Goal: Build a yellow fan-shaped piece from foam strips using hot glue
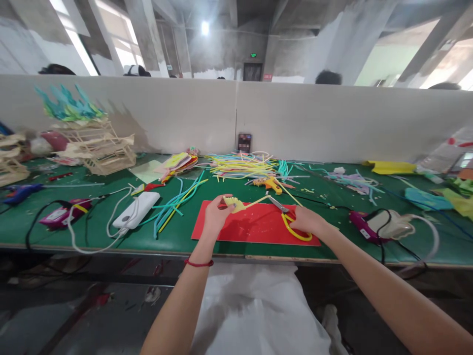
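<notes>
The ribbed yellow piece (234, 203), pinched by your left hand (215, 215), should be light, soft and easily crushed; hold its edge. Right of those fingers, your right hand (305, 220) grips yellow-handled scissors (285, 218); the red board (247, 228) lies beneath.

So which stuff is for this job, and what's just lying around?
For the job:
pale yellow ridged piece, held
pale yellow strip, by the scissor blades
yellow-handled scissors, held
red sheet, underneath
strip pile, probably

Just lying about, it seems:
white box with cords
cream-coloured frames
yellow sheet on the right
orange glue gun, though maybe useful
</notes>
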The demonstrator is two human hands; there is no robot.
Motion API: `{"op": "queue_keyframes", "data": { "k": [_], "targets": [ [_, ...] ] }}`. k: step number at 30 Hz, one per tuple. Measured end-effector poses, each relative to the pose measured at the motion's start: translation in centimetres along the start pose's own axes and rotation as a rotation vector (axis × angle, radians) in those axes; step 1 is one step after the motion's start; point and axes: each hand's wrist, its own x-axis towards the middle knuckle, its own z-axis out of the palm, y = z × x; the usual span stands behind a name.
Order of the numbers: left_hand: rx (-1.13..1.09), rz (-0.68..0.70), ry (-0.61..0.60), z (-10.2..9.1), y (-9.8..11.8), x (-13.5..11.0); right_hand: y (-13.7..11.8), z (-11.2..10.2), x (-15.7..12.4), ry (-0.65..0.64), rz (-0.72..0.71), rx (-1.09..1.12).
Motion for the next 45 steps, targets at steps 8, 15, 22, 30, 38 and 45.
{"op": "queue_keyframes", "data": {
  "k": [8,15,22,30,38,45],
  "targets": [
    [-0.208,-0.043,0.030,0.8,0.5,0.1,2.0,1.2,1.8,0.101,0.048,0.337],
    [-0.516,-0.204,0.077,2.0,1.7,-0.3,-0.7,2.0,-1.1,0.155,-0.020,1.390],
    [-0.549,-0.261,0.058,3.4,2.3,-0.8,-7.4,0.8,-2.8,0.337,-0.135,1.816],
    [-0.602,-0.256,0.032,4.4,1.8,-1.3,-9.9,0.9,-1.9,0.409,-0.089,1.961],
    [-0.596,-0.309,-0.028,5.1,0.7,-1.4,-10.4,1.2,-2.0,0.494,-0.081,1.967],
    [-0.546,-0.323,-0.017,5.7,-0.5,-1.2,-10.8,1.7,-2.0,0.591,-0.098,1.945]
  ]
}}
